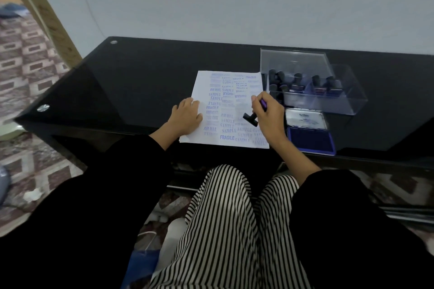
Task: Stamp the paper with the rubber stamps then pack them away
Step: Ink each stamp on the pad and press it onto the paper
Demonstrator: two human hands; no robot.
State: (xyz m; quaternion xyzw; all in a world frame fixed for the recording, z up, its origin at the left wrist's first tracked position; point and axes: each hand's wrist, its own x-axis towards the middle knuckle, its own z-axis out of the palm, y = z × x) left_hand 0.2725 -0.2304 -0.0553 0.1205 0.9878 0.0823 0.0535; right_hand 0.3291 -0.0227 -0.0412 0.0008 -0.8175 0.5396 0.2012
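On the black table (pixel 141 82), close to its near edge, we have the paper (pixel 231 108) lying flat, covered with blue prints reading SAMPLE, FRAGILE and AIR MAIL. Our left hand (pixel 186 117) rests on the sheet's left margin, fingers straight and slightly spread, pressing it down. Our right hand (pixel 270 115) is over the sheet's right side, fingers curled round the handle of a stamp (pixel 250 119). The stamp is tilted, its black base pointing down and to the left; we cannot tell whether it touches the paper or hangs just above it. A bit of purple shows between the fingers at the top of the handle. Just right of the paper the ink pad (pixel 310 137) sits open, its blue face nearer us and its lid (pixel 306 118) laid back behind it. Beyond the pad stands a clear box (pixel 347 105), close by the paper's far right corner, with the other stamps (pixel 298 82) upright inside, dark handles up. Our striped trousers (pixel 223 230) and black sleeves (pixel 105 195) fill the foreground
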